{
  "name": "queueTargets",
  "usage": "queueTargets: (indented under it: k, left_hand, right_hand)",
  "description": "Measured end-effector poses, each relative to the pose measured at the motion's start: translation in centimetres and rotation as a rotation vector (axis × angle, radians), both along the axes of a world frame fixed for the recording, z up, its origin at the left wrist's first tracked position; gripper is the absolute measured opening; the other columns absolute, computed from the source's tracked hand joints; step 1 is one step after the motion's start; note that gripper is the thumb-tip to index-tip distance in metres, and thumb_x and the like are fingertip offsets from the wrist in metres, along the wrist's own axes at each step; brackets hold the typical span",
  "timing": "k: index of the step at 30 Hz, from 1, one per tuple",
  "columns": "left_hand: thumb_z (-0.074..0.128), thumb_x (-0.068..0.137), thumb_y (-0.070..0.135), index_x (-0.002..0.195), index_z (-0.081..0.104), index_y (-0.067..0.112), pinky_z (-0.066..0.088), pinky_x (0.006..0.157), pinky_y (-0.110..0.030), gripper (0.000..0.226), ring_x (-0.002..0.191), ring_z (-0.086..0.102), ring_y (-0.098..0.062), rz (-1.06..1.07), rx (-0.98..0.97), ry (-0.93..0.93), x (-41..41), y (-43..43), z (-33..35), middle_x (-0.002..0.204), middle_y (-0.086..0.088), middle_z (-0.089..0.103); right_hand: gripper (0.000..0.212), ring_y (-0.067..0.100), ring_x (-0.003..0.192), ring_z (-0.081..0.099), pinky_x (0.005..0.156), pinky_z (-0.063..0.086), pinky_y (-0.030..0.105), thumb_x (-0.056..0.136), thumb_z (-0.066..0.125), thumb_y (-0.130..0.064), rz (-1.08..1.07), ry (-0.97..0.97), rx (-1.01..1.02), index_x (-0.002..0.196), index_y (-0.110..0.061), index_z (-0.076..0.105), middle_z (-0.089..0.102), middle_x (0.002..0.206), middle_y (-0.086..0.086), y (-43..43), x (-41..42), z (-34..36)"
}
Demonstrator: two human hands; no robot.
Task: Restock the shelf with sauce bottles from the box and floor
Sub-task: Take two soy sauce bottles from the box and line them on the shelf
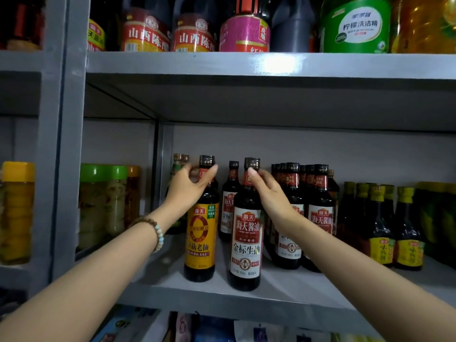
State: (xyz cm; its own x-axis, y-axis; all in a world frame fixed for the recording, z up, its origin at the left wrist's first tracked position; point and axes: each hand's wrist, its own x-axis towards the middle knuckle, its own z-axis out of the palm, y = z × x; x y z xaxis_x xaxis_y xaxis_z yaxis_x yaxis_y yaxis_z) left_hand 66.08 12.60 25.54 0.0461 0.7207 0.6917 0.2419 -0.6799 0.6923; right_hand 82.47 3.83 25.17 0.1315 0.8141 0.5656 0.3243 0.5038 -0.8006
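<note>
Where the yellow-label bottle [200,233] and white-label bottle [245,243] stand upright mid-frame on the shelf [283,292], we stretch both arms upward. Our left hand [190,187] has its grip clamped round the first one's neck, and our right hand [269,191] pinches the second's neck below the cap.

Yellow-label bottle [200,233]: dark sauce, black cap, upright near the front edge of the shelf [283,290]; your left hand [186,187] grips its neck.
White-label bottle [245,243]: dark sauce, red neck band, upright just beside it on the right; your right hand [270,193] holds its neck.
Rear bottles [319,218]: same white label, upright, clustered behind to the right.
</note>
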Motion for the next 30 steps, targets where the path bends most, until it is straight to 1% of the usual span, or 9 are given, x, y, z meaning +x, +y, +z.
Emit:
queueTargets:
  k: [2,4,6,9,12,16,19,23,30]
  left_hand:
    - [0.058,0.075,0.060,0.134,0.043,0.016,0.043,0.081,-0.022,0.075,0.114,0.054,-0.016,-0.054,-0.052,0.046,-1.0,-0.1,-1.9,0.125,0.003,0.054]
    - [0.062,0.076,0.055,0.141,0.031,0.019,0.045,0.087,-0.027,0.081,0.116,0.050,-0.013,-0.155,-0.148,0.143,-2.2,-0.3,-3.9,0.135,0.003,0.047]
    - [0.068,0.073,0.050,0.146,0.018,0.022,0.043,0.098,-0.034,0.092,0.122,0.047,-0.014,-0.249,-0.276,0.285,-3.3,-0.3,-5.5,0.142,0.002,0.042]
    - [0.073,0.070,0.046,0.145,0.020,0.024,0.040,0.103,-0.034,0.095,0.121,0.048,-0.011,-0.300,-0.356,0.452,-4.0,-0.3,-7.0,0.144,0.001,0.043]
    - [0.074,0.075,0.031,0.141,0.026,0.024,0.040,0.094,-0.024,0.082,0.109,0.048,-0.005,-0.352,-0.359,0.400,-3.8,-0.6,-7.5,0.140,0.002,0.046]
    - [0.073,0.078,0.025,0.143,0.017,0.022,0.035,0.093,-0.023,0.086,0.110,0.041,-0.003,-0.359,-0.328,0.362,-3.2,-0.3,-7.6,0.135,0.006,0.043]
    - [0.074,0.077,0.024,0.142,0.020,0.022,0.037,0.095,-0.027,0.085,0.112,0.042,-0.005,-0.357,-0.351,0.342,-2.8,0.6,-7.5,0.137,0.003,0.044]
    - [0.073,0.077,0.023,0.140,0.026,0.023,0.038,0.104,-0.038,0.078,0.125,0.047,-0.018,-0.321,-0.374,0.320,-2.3,2.4,-7.5,0.140,-0.003,0.046]
    - [0.067,0.083,0.024,0.146,0.014,0.021,0.031,0.108,-0.037,0.082,0.135,0.036,-0.022,-0.281,-0.373,0.325,-1.6,5.0,-7.5,0.147,-0.004,0.037]
  right_hand:
    - [0.066,0.002,0.110,0.048,0.079,0.040,0.010,0.091,0.053,-0.043,0.010,-0.082,-0.076,0.146,-0.026,0.022,0.043,0.134,-0.011,-0.8,0.8,-1.9]
    - [0.080,-0.007,0.095,0.049,0.067,0.043,0.006,0.086,0.064,-0.034,0.050,-0.118,-0.129,0.148,-0.030,0.014,0.043,0.119,-0.021,-1.3,1.5,-3.8]
    - [0.090,-0.007,0.092,0.053,0.068,0.046,0.010,0.080,0.072,-0.025,0.086,-0.143,-0.194,0.147,-0.030,0.012,0.048,0.111,-0.023,-1.2,2.0,-5.3]
    - [0.081,-0.009,0.093,0.055,0.065,0.047,0.009,0.079,0.074,-0.027,0.094,-0.225,-0.280,0.140,-0.028,0.020,0.053,0.110,-0.019,-1.4,1.9,-6.8]
    - [0.070,-0.014,0.088,0.055,0.062,0.047,0.004,0.081,0.073,-0.025,0.051,-0.235,-0.271,0.133,-0.030,0.026,0.055,0.107,-0.021,-1.5,1.9,-7.7]
    - [0.069,-0.011,0.087,0.054,0.066,0.046,0.009,0.076,0.076,-0.025,-0.017,-0.198,-0.255,0.130,-0.026,0.033,0.054,0.103,-0.024,-0.5,1.8,-8.0]
    - [0.070,-0.003,0.088,0.053,0.075,0.045,0.013,0.077,0.076,-0.022,-0.078,-0.173,-0.249,0.132,-0.018,0.032,0.056,0.108,-0.013,1.2,1.5,-8.0]
    - [0.073,0.014,0.110,0.055,0.090,0.044,0.028,0.077,0.076,-0.022,-0.132,-0.134,-0.250,0.136,-0.014,0.032,0.056,0.127,0.002,4.3,1.3,-8.1]
    - [0.072,0.010,0.103,0.052,0.088,0.042,0.025,0.079,0.075,-0.022,-0.165,-0.069,-0.229,0.138,-0.016,0.034,0.056,0.129,0.002,7.6,1.4,-8.5]
